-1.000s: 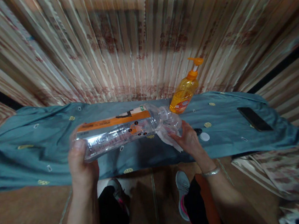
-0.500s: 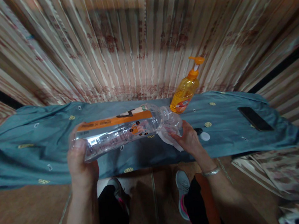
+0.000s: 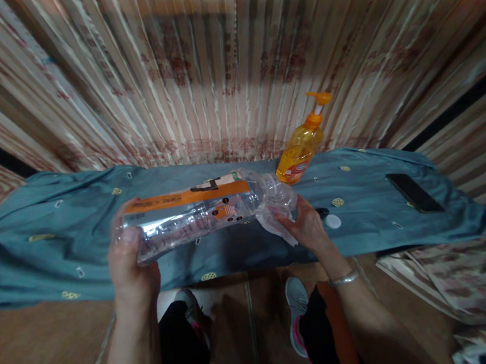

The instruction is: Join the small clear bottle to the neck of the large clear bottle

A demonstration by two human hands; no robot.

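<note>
A large clear plastic bottle (image 3: 186, 220) with an orange label lies sideways in the air above the blue-green cloth. My left hand (image 3: 132, 266) is wrapped round its base, thumb on top. At the neck end, my right hand (image 3: 305, 221) is closed on a small clear plastic container (image 3: 285, 196), whose mouth meets the bottle's neck. A crumpled white tissue (image 3: 276, 225) hangs under the neck, beside my right fingers. Whether the right fingers also grip the tissue is hard to tell.
An orange pump bottle (image 3: 298, 152) stands behind my right hand, near the curtain (image 3: 215, 80). A white cap (image 3: 333, 222) and a small black object (image 3: 322, 213) lie right of that hand. Farther right is a black phone (image 3: 415, 193) on the cloth (image 3: 79, 234).
The large bottle and the small container have shifted very slightly to the right. Both hands keep their hold.
</note>
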